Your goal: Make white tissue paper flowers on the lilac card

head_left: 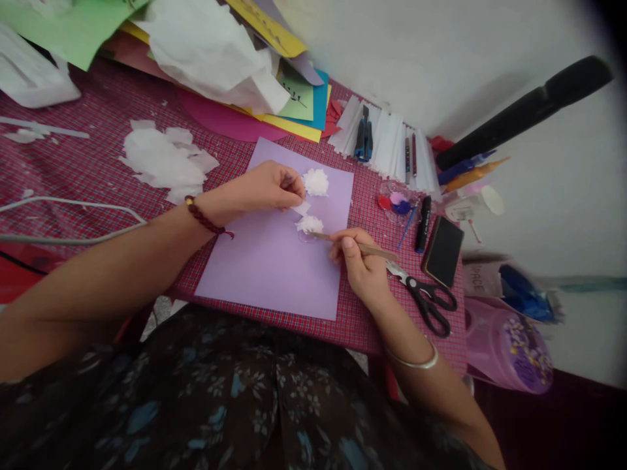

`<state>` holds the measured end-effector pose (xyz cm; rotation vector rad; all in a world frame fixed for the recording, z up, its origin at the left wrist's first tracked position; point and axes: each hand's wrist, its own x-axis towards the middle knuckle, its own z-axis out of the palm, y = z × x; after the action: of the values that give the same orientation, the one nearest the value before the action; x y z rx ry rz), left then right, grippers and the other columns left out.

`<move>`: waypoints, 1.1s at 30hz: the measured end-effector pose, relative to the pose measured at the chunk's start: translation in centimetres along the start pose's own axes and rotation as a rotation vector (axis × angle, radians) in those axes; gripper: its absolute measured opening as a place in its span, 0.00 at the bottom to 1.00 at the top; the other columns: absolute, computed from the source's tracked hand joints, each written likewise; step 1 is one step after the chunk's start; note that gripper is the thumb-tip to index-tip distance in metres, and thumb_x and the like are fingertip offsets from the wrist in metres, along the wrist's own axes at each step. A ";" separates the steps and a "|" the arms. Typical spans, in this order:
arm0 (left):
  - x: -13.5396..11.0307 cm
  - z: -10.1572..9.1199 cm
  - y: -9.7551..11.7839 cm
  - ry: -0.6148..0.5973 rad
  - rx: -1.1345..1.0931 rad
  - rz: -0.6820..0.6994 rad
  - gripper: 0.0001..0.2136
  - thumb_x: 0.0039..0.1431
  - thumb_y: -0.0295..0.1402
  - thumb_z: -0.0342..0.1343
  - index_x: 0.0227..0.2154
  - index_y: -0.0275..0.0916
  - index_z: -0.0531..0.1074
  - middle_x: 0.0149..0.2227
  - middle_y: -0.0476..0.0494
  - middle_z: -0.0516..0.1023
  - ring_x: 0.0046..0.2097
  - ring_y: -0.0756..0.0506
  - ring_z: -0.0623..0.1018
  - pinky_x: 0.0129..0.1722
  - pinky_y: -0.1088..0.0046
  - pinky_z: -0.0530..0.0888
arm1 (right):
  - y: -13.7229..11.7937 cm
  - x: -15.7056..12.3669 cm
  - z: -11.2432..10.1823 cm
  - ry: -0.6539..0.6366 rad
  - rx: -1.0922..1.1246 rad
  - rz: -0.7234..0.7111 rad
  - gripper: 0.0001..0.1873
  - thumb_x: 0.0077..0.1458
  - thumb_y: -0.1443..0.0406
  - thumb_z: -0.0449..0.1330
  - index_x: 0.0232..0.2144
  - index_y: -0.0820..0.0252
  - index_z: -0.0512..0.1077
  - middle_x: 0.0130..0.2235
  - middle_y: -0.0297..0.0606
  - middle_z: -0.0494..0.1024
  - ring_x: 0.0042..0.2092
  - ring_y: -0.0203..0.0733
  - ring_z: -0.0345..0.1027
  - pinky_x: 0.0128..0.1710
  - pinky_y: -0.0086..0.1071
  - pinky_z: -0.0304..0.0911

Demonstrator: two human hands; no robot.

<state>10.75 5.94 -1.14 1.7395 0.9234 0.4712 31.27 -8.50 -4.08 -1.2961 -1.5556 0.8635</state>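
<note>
A sheet of purple paper lies on the table under both hands. My left hand pinches a small piece of white tissue paper above the sheet. My right hand grips a thin wooden stick, its tip at the lower white tissue flower. A faint drawn circle shows just below that flower. The upper tissue flower sits on the sheet right beside my left fingers. To the left lies a pile of white tissue pieces.
Black-handled scissors, a phone and a black marker lie at the right. A blue cutter rests on white strips. Coloured papers and crumpled tissue fill the back; a white cable crosses the left.
</note>
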 end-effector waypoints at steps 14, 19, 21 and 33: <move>-0.8 1.9 -0.3 -0.195 0.299 0.245 0.06 0.49 0.28 0.56 0.30 0.34 0.77 0.26 0.48 0.77 0.28 0.52 0.73 0.30 0.77 0.67 | -0.3 0.8 0.0 0.158 0.134 0.082 0.19 0.64 0.49 0.53 0.34 0.57 0.71 0.24 0.31 0.72 0.24 0.34 0.65 0.24 0.29 0.62; -0.2 2.3 -0.7 -0.109 0.357 0.256 0.04 0.46 0.24 0.56 0.27 0.34 0.73 0.23 0.51 0.73 0.27 0.53 0.72 0.29 0.79 0.66 | -0.6 0.4 -0.2 0.223 0.183 -0.021 0.16 0.67 0.54 0.52 0.33 0.56 0.71 0.23 0.30 0.71 0.24 0.34 0.64 0.25 0.30 0.61; -0.1 2.2 -0.6 -0.127 0.371 0.251 0.03 0.47 0.23 0.55 0.26 0.35 0.72 0.22 0.52 0.72 0.27 0.54 0.71 0.29 0.79 0.65 | -0.6 0.1 -0.2 0.158 0.155 -0.044 0.15 0.67 0.55 0.52 0.34 0.56 0.72 0.24 0.30 0.71 0.25 0.34 0.65 0.26 0.30 0.62; 0.0 1.8 -1.0 -0.160 0.329 0.206 0.06 0.46 0.26 0.55 0.29 0.35 0.73 0.26 0.48 0.75 0.30 0.51 0.73 0.32 0.76 0.66 | -0.3 0.2 0.0 -0.023 -0.095 -0.063 0.14 0.69 0.58 0.50 0.37 0.57 0.72 0.27 0.31 0.72 0.28 0.34 0.66 0.29 0.30 0.61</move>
<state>11.65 4.92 -2.67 2.1516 0.7403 0.3182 31.11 -8.33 -3.77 -1.3011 -1.6639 0.7759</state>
